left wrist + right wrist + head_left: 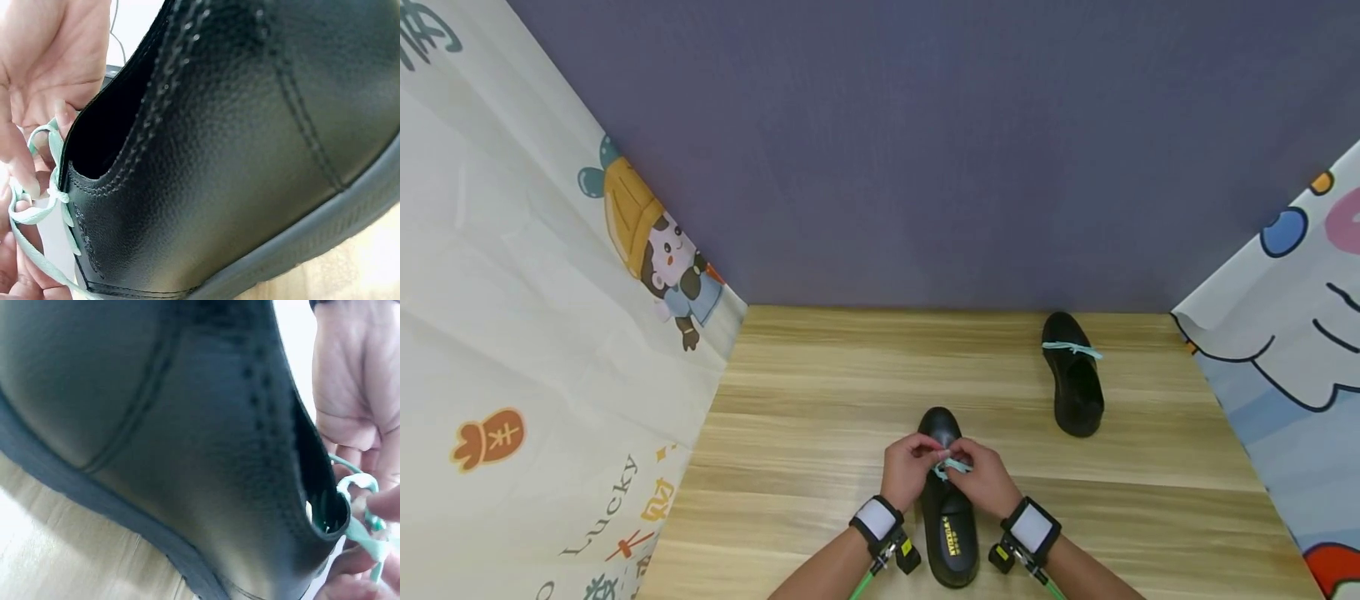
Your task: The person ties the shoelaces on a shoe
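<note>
A black leather shoe [951, 525] lies toe-forward between both hands, gold lettering on its insole. Over its throat runs a mint-green shoelace [955, 465], looped and partly crossed. From the left side my left hand [910, 468] pinches part of the lace; the left wrist view shows a lace loop [42, 212] among the fingers. My right hand [985, 479] pinches the lace from the other side, and in the right wrist view a lace loop [357, 482] stands at its fingertips. The fingers partly hide the crossing.
A second black shoe [1078, 392], with a tied mint lace, stands farther back on the right. The wood-grain surface [805, 392] meets a dark blue-grey panel [925, 158] behind. Printed white cloths hang at the left [512, 333] and right.
</note>
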Demonstrator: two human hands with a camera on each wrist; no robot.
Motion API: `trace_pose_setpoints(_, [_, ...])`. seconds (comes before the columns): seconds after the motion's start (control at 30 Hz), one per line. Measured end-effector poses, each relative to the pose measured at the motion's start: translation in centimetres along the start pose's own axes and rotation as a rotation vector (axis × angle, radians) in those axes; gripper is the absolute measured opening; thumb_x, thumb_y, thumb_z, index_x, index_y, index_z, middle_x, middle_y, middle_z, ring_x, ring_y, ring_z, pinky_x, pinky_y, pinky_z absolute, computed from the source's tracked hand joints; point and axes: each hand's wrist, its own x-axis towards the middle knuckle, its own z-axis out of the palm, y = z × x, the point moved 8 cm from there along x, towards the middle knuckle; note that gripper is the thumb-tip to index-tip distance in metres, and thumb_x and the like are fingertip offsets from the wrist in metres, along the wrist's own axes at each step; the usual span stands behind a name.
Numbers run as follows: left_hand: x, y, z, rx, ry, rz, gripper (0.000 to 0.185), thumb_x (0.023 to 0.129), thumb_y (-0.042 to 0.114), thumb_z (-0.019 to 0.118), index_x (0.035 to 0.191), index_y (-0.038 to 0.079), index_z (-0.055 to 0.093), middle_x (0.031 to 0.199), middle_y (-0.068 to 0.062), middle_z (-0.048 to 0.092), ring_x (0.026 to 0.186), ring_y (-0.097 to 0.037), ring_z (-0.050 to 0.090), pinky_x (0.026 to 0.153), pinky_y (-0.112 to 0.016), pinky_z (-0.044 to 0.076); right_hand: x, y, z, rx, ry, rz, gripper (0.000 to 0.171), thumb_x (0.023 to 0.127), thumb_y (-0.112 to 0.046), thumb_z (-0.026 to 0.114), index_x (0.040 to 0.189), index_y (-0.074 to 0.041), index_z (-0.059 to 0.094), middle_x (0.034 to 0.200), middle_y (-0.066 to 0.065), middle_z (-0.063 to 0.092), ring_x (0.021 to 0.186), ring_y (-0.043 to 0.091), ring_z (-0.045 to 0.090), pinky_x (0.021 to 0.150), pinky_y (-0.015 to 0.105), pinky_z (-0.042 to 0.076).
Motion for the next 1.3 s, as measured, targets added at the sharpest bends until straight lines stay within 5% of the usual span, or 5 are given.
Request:
trace_pose_setpoints(0.23, [0.3, -0.1, -0.2, -0.001, -0.016, -0.005, 0.008, 0.082, 0.005, 0.081, 0.084, 0.002, 0.074, 0.082, -0.005, 0.073, 0.070, -0.003, 0.064, 0.064, -0.020, 0.051, 0.0, 0.0, 0.3, 0.099, -0.080, -0.168, 0.042, 0.081, 0.006, 0.075, 0.113, -0.006, 0.050, 0.093, 0.002, 0.063, 0.086, 0.012, 0.060, 0.073, 0.025, 0.051])
trace_pose_setpoints(0.5, [0.5, -0.5, -0.1, -0.028, -0.046, -0.046, 0.008, 0.083, 0.005, 0.080, 0.086, 0.000, 0.074, 0.080, -0.005, 0.072, 0.071, -0.004, 0.063, 0.065, -0.021, 0.050, -0.7, -0.7, -0.2, 0.025, 0.064, -0.404, 0.035, 0.077, 0.005, 0.082, 0.102, -0.012, 0.063, 0.093, -0.005, 0.067, 0.084, 0.008, 0.062, 0.070, 0.026, 0.051])
trace_pose_setpoints(0.77, [0.3, -1.2, -0.2, -0.039, -0.061, -0.100, 0.008, 0.084, 0.005, 0.079, 0.088, 0.000, 0.074, 0.079, -0.005, 0.071, 0.070, -0.006, 0.061, 0.063, -0.020, 0.048, -1.1, -0.8, 0.0, 0.003, 0.093, -0.546, 0.025, 0.078, 0.005, 0.079, 0.091, -0.014, 0.070, 0.098, -0.006, 0.065, 0.091, 0.010, 0.062, 0.078, 0.023, 0.050])
trace_pose_setpoints(1.0, [-0.2, -1.9, -0.2, -0.059, -0.035, -0.165, 0.010, 0.083, 0.008, 0.081, 0.084, 0.000, 0.074, 0.077, -0.005, 0.070, 0.068, -0.008, 0.061, 0.060, -0.022, 0.048, -1.3, 0.1, -0.4, -0.023, 0.131, -0.582, 0.026, 0.075, 0.000, 0.082, 0.085, -0.021, 0.071, 0.106, 0.005, 0.056, 0.104, 0.021, 0.047, 0.091, 0.024, 0.033])
trace_pose_setpoints(1.3, [-0.8, -2.9, -1.6, -0.031, 0.056, -0.161, 0.009, 0.083, 0.001, 0.080, 0.084, -0.002, 0.071, 0.073, -0.008, 0.070, 0.065, -0.010, 0.063, 0.058, -0.022, 0.049, -2.3, 0.8, -1.6, -0.015, 0.243, -0.592, 0.034, 0.062, 0.009, 0.085, 0.078, -0.014, 0.067, 0.098, 0.012, 0.057, 0.095, 0.028, 0.044, 0.086, 0.026, 0.029])
